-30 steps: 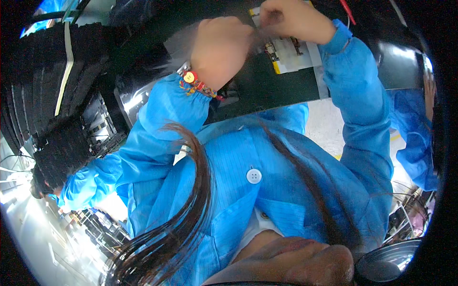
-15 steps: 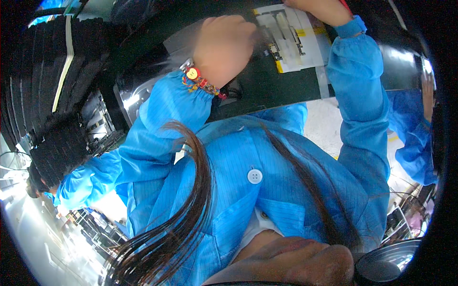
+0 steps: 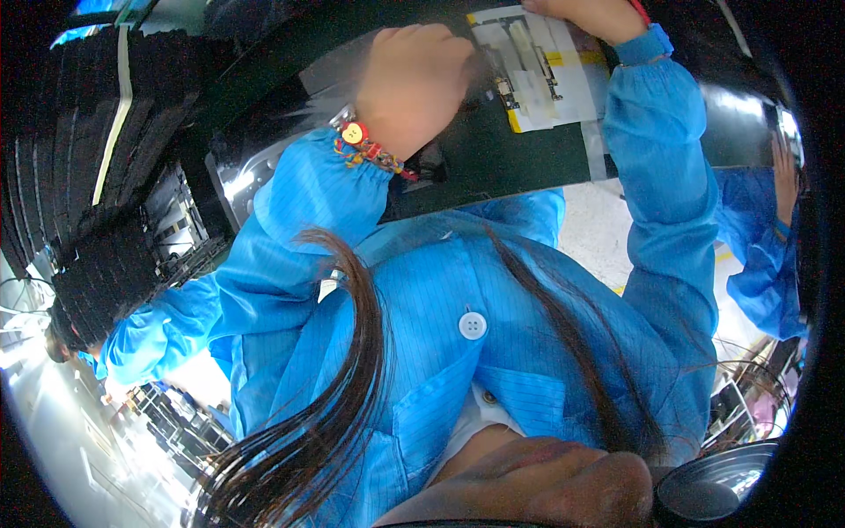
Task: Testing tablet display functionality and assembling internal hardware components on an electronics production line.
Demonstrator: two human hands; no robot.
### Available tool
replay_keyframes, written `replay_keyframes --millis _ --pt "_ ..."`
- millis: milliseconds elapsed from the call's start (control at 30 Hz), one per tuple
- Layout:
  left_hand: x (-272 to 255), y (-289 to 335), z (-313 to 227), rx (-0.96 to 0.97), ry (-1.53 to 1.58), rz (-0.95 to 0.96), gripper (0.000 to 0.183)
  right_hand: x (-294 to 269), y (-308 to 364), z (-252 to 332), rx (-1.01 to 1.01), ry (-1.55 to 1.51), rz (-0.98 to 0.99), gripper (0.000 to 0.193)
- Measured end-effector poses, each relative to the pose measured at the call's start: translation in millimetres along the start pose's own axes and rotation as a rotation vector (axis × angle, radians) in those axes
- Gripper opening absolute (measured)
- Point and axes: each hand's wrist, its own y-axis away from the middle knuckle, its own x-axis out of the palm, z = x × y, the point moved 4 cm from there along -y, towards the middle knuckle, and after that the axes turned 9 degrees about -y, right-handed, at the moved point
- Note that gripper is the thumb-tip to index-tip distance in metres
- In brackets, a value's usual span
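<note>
My left hand [image 3: 414,84] is blurred and hovers over the dark green mat [image 3: 519,158], its fingers curled; a beaded bracelet [image 3: 363,148] sits at the wrist. Just to its right lies a white sheet with yellow edges [image 3: 563,88] carrying small narrow parts [image 3: 510,84]. My right hand [image 3: 591,12] rests at the far edge of that sheet, mostly cut off by the top of the picture. Whether either hand holds anything is hidden. Blue sleeves and a blue coat fill the middle.
Stacks of black trays [image 3: 97,132] stand to the left. A shiny metal surface [image 3: 238,176] borders the mat. Another person in a blue sleeve [image 3: 766,255] works at the right. Long dark hair [image 3: 352,370] hangs down the coat.
My right hand has drawn away from the left hand, up and to the right, uncovering the white sheet. The left hand has stayed nearly in place.
</note>
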Motion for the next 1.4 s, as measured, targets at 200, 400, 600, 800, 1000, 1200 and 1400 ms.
replay_keyframes --millis 200,400,600,800,1000,1200,1400 --pt "-3 -5 -4 0.029 0.026 0.006 0.019 -8 5 -6 0.057 -0.031 -0.002 0.023" --pt "-3 -5 0 -0.005 0.000 0.014 0.019 -4 -3 -7 0.031 -0.061 -0.002 0.022" --pt "-7 -1 1 0.052 0.055 -0.046 0.023 -2 3 2 0.089 -0.067 -0.007 0.021" --pt "-66 28 19 -0.006 0.058 -0.081 0.031 2 3 15 0.160 -0.093 0.041 0.019" --pt "-99 87 54 -0.261 -0.029 -0.087 0.028 0 2 -1 0.044 -0.066 -0.007 0.020" --pt "-80 147 73 -0.516 -0.061 -0.036 0.028 -1 -5 0 -0.032 -0.004 0.003 0.023" --pt "-79 142 43 -0.402 -0.007 -0.199 0.025 -1 -2 2 0.048 0.025 -0.001 0.025"
